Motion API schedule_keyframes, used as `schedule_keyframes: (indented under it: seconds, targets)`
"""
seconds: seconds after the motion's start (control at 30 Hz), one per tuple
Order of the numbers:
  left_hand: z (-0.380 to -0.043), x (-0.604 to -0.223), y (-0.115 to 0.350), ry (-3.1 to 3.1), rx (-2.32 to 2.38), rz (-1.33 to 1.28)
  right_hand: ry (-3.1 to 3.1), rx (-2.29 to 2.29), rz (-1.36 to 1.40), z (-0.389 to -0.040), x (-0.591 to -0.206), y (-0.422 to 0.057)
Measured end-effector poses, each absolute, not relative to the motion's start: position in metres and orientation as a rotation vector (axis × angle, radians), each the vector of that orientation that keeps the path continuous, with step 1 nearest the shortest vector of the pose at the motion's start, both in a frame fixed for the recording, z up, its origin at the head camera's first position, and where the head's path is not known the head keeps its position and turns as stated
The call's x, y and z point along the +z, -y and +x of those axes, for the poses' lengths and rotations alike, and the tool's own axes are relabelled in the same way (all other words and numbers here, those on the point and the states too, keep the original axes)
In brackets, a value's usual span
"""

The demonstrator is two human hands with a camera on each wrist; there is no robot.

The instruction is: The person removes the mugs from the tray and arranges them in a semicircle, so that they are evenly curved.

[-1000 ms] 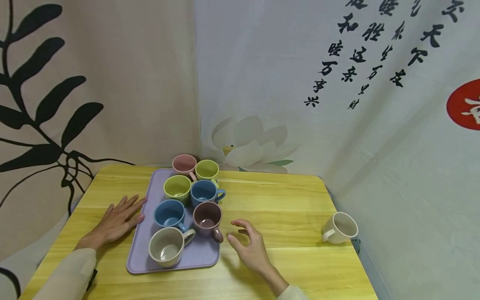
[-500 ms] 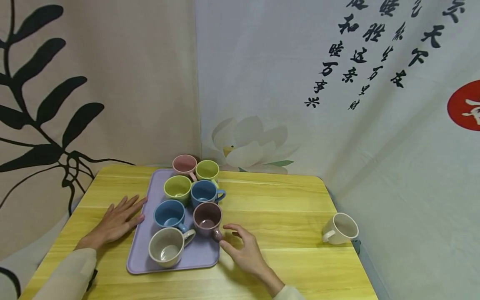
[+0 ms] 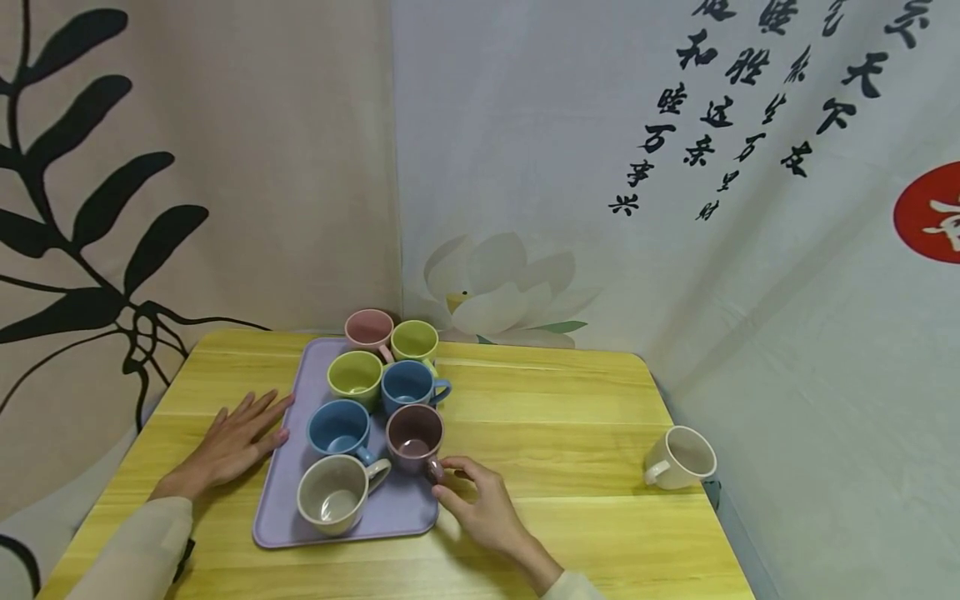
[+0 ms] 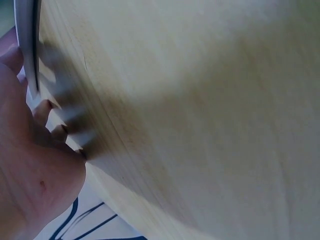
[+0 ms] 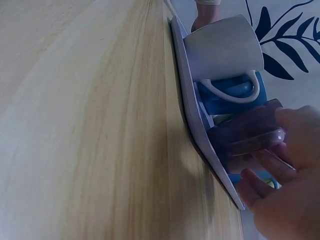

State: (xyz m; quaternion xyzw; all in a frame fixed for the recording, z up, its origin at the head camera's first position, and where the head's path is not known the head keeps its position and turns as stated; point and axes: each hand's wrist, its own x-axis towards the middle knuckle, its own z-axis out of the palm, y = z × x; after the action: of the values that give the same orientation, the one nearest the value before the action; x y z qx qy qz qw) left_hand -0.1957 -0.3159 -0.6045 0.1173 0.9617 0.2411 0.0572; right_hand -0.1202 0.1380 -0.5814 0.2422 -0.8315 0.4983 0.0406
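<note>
A lilac tray [image 3: 405,514] on the table bears several mugs. My right hand [image 3: 483,510] is at the front right of a purple mug [image 3: 415,442], thumb and fingers pinching its handle. In the right wrist view the purple mug [image 5: 245,132] stands upright on the tray, my thumb on one side of the handle and fingers on the other. My left hand [image 3: 236,446] lies with fingers spread, fingertips against the tray's left edge. The left wrist view shows the left hand [image 4: 37,155] beside the tray rim [image 4: 29,45].
Around the purple mug stand a cream mug [image 3: 332,497], two blue mugs [image 3: 339,429], two green mugs [image 3: 355,377] and a pink mug [image 3: 367,327]. Another cream mug [image 3: 678,458] stands near the right edge of the wooden table [image 3: 570,433]. A printed curtain [image 3: 525,150] hangs behind.
My right hand has moved left from beside the tray to the purple mug, and its thumb and fingers have closed on the handle. The left hand and the mugs have not moved.
</note>
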Motion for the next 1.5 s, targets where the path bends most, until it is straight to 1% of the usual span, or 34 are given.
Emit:
schedule_keyframes:
  seconds: [0.3, 1.07, 1.5]
  targets:
    - [-0.1948, -0.6048, 0.3154, -2.92, 0.749, 0.367, 2.546, 1.566, 0.749, -0.121, -0.5835, -0.1367]
    - [-0.1956, -0.6059, 0.3162, -2.927, 0.743, 0.366, 2.575, 1.871, 0.684, -0.1255, -0.5859, -0.1338]
    - [-0.1948, -0.6063, 0.3164, -2.931, 0.751, 0.372, 2.582, 1.887, 0.674, -0.1251, -0.5847, -0.1326]
